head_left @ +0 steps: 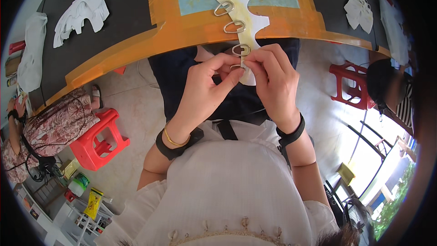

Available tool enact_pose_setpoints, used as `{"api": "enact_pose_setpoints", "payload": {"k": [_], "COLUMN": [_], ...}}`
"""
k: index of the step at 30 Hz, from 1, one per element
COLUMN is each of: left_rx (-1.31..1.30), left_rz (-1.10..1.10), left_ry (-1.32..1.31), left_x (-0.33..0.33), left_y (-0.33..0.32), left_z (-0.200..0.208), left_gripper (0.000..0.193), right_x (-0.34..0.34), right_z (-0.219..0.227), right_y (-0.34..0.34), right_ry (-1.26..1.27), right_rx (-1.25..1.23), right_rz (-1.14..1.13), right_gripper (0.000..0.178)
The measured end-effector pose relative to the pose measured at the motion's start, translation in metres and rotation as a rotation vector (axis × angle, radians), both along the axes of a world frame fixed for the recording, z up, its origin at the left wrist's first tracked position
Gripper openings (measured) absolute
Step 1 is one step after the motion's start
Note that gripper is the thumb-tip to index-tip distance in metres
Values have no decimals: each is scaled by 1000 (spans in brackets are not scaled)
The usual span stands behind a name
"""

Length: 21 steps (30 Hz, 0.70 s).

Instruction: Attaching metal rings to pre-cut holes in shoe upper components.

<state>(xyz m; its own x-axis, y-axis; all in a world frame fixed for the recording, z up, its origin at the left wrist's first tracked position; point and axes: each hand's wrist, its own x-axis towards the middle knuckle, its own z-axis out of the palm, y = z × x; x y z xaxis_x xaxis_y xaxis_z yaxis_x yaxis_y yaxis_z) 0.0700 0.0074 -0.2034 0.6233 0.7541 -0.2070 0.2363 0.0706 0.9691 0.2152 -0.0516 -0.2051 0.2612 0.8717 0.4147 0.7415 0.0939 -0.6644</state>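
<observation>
Both hands pinch the near end of a long, curved white-and-cream cut piece of sheet material point(240, 7) that runs away from them onto the orange-edged worktop point(191, 29). The left hand point(205, 89) closes thumb and forefinger on the lowest of four oval metal loops point(236, 67), while the right hand point(273, 82) grips the strip's edge just beside it. To my eye, the work goes best with the strip held taut and the loop square to its edge, matching the three loops point(234, 27) beyond the fingers.

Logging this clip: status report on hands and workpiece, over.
Left hand and right hand both pinching white cut piece at lowest metal ring. Nothing in the way.
</observation>
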Motion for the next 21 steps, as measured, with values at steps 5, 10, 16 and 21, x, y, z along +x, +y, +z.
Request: {"api": "enact_pose_setpoints", "payload": {"k": [5,10,16,21], "left_rx": [-27,-163,-248,-322], "left_rz": [79,119,173,230], "left_ry": [-154,-240,-325,-406], "left_x": [1,3,11,16], "left_y": [-2,-1,-5,-8], "left_z": [-13,-13,-16,-23], "left_gripper": [18,17,14,11], "right_x": [-2,-2,-7,-2], "right_z": [7,15,20,13], "right_y": [0,-2,-5,-16], "right_ry": [167,304,626,684], "right_rx": [-49,-96,-146,-272], "right_rz": [7,0,-177,-138], "right_gripper": [13,12,8,12]}}
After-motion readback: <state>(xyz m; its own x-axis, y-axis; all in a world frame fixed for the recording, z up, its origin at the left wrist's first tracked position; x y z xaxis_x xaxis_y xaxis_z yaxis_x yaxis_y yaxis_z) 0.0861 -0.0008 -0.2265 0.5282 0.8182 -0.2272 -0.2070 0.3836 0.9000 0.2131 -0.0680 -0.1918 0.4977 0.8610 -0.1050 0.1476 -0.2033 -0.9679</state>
